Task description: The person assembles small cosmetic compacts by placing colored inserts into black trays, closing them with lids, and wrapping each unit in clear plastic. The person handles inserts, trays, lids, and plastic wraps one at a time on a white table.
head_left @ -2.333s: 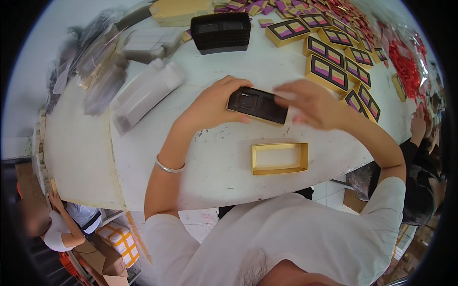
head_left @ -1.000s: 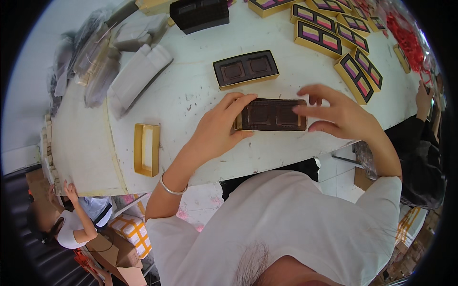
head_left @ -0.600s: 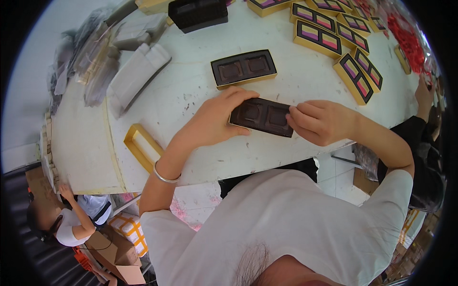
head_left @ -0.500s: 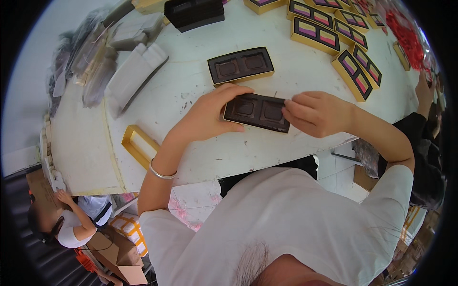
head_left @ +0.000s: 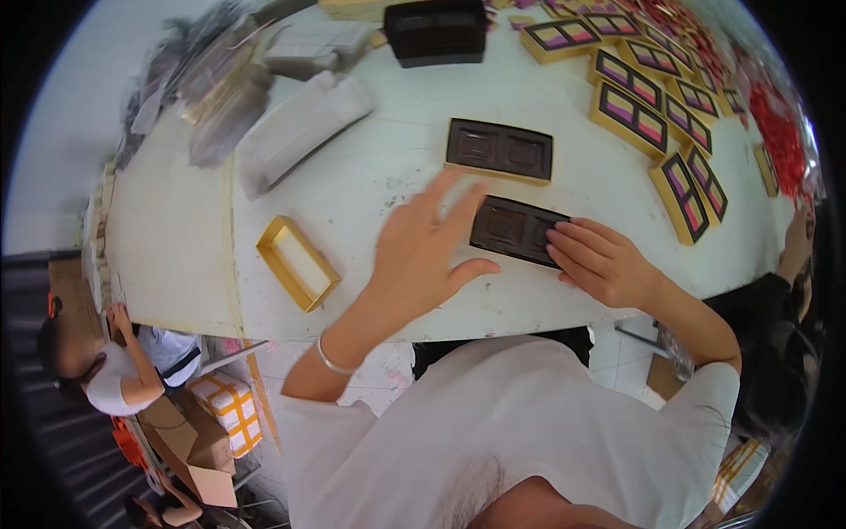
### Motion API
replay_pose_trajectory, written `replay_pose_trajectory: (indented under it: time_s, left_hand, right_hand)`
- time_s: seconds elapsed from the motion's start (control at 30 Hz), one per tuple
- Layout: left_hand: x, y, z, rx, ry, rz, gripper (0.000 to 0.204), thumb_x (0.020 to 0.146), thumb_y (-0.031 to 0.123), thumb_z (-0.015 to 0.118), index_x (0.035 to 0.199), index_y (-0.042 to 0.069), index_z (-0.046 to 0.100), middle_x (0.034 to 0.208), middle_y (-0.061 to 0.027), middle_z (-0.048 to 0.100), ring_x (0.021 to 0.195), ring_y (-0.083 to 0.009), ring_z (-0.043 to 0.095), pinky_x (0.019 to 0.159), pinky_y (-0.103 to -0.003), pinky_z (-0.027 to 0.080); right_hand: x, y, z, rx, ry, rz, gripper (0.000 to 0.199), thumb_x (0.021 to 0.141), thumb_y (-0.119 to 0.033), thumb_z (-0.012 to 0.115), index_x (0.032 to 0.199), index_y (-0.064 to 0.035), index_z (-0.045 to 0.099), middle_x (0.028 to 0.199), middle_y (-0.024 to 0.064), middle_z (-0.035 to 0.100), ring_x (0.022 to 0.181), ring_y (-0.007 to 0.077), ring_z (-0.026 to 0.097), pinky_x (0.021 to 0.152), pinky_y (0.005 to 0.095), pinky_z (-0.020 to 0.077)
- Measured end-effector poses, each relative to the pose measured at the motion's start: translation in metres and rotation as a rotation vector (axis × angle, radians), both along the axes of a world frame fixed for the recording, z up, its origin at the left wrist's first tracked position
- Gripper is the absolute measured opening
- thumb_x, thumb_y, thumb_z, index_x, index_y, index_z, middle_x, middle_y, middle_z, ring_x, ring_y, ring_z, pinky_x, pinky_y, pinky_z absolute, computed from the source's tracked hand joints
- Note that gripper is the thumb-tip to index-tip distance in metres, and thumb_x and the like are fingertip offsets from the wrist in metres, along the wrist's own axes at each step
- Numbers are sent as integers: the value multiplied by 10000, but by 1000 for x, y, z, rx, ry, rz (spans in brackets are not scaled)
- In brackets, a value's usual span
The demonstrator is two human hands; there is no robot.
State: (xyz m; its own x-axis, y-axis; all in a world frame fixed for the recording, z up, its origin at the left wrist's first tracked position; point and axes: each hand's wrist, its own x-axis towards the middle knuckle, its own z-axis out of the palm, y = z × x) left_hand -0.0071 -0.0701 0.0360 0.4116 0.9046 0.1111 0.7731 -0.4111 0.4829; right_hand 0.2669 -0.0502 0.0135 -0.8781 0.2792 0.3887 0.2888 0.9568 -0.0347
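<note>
Left hand (head_left: pixel 423 251) spread flat, grip empty — right hand (head_left: pixel 604 264) presses fingertips on the dark tray (head_left: pixel 515 231), not grasping.

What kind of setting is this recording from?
Most likely a packing workshop. A white worktable bears rows of gold-edged boxes, an empty gold box base and a dark tray under the right hand. Cardboard cartons sit below.

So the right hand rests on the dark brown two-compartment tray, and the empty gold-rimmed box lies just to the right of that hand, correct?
Not quite. The right hand does rest on the dark brown two-compartment tray, but the empty gold-rimmed box lies to the left, beyond the left hand, near the white table's front edge. The head view shows this.
</note>
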Motion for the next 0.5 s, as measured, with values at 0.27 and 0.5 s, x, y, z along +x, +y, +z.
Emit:
replay_pose_trajectory:
  time_s: [0.27, 0.5]
  left_hand:
    - [-92, -61, -26, 167, 338, 802, 743, 712, 250, 708, 1358, 76, 387, 1363, -184, 418, 1280, -407, 328, 1033, -474, 303]
    - [-47, -70, -20, 116, -46, -134, 603, 621, 57, 684, 1204, 65, 528, 1144, -158, 538, 1102, -342, 509, 972, -454, 416]
  right_hand:
    - [-19, 73, 18, -91, 268, -126, 283, 777, -112, 673, 1031, 2, 624, 1112, 165, 582, 1015, 316, 567, 876, 418, 470]
    - [-104, 222, 18, 125, 72, -394, 197, 828, -117, 620, 994, -13, 606, 1034, 119, 571, 1024, 293, 532, 828, 375, 458]
